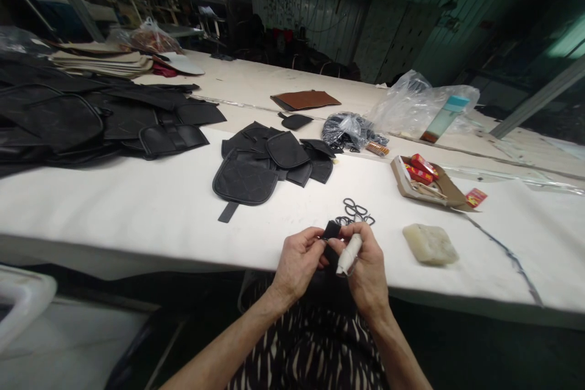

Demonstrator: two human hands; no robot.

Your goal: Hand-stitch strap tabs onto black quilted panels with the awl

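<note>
At the table's front edge, my left hand (299, 262) is closed, its fingertips pinching a small black strap piece (331, 230). My right hand (368, 268) meets it from the other side, thumb and fingers closed on the same strap. Across the right fingers lies a white-wrapped tool (349, 255) with a thin metal part beside it; its exact kind I cannot make out. Several black metal rings (355, 209) lie just beyond the hands. Farther back is a loose heap of black quilted flap pieces (245, 178), one with a strap hanging toward me.
Black bag pieces (50, 119) are piled at left. To the right are a yellowish wax-like block (429, 244), a cardboard box (402, 180) with red packets, and a dark cord (507, 253). A plastic-wrapped black bundle (350, 131) and brown sheet (306, 99) lie behind.
</note>
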